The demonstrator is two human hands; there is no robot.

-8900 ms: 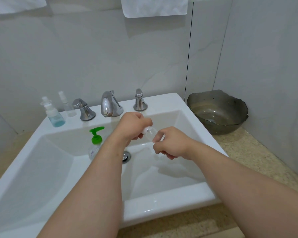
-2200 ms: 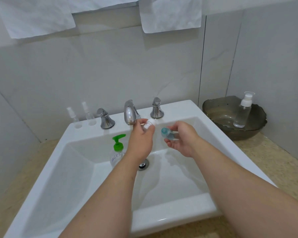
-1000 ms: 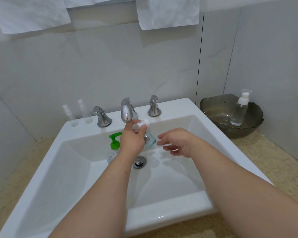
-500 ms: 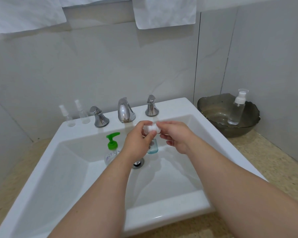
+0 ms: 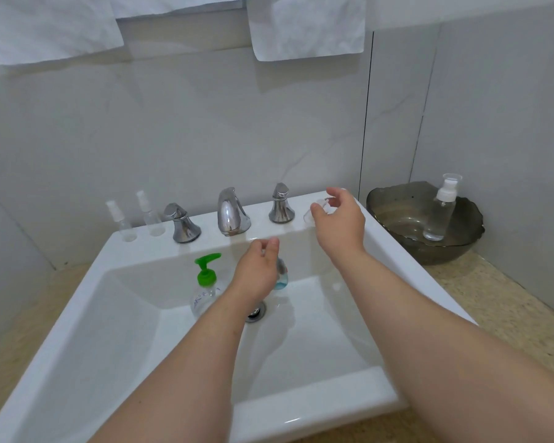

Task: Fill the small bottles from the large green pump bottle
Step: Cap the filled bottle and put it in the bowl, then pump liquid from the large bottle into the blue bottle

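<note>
Hands now apart: my right hand (image 5: pixel 339 219) took the cap (image 5: pixel 319 208) to the sink's (image 5: pixel 301 410) back right corner (grip unclear); my left hand (image 5: pixel 256 276) grips the uncapped small bottle (image 5: pixel 281 279) beside the green pump bottle (image 5: pixel 205 284), ready for filling.

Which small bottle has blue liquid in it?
The small bottle held in the left hand; the two spray bottles on the sink ledge and the pump bottle in the bowl look clear.

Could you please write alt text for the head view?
Left hand holds a small bottle of blue liquid over a sink; right hand touches a clear cap on its back ledge. A green pump bottle stands in the basin.
</note>
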